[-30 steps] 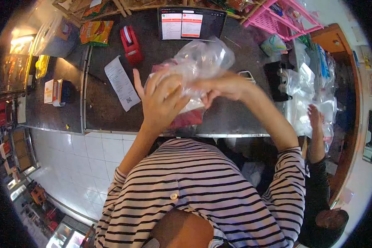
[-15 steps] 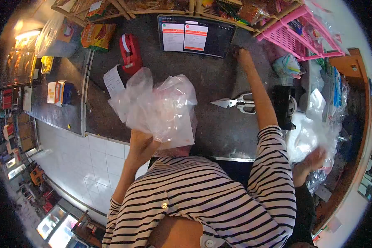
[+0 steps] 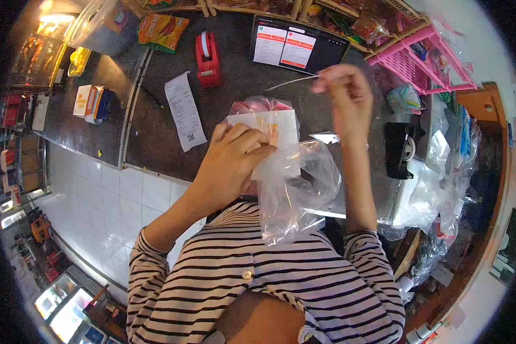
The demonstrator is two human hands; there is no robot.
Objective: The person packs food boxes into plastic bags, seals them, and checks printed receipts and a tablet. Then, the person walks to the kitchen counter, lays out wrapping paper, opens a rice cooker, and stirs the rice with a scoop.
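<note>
My left hand point(image 3: 229, 160) is closed on a clear plastic bag point(image 3: 301, 195), whose loose end hangs towards my shirt. Behind the fingers, a white paper or card with an orange print point(image 3: 286, 123) shows inside or against the plastic, with something reddish under it. My right hand point(image 3: 350, 94) is raised over the counter, pinching one end of a thin whitish strip point(image 3: 289, 83) like a twist tie, which points left. Scissors point(image 3: 325, 137) lie below that hand, partly hidden by my forearm and the bag. A printed receipt point(image 3: 183, 112) lies left of the bag.
A red tape dispenser point(image 3: 207, 60) and a tablet point(image 3: 298, 47) stand at the back of the dark counter. On the right are a black tape dispenser point(image 3: 400, 150), a pink basket point(image 3: 427, 60) and plastic bags point(image 3: 427, 195). A snack packet point(image 3: 163, 32) lies back left.
My right hand has lifted from beside the tablet and now holds the thin strip. The bag's loose end has swung down to the right, uncovering the receipt. The other person's foot or hand at right has left view.
</note>
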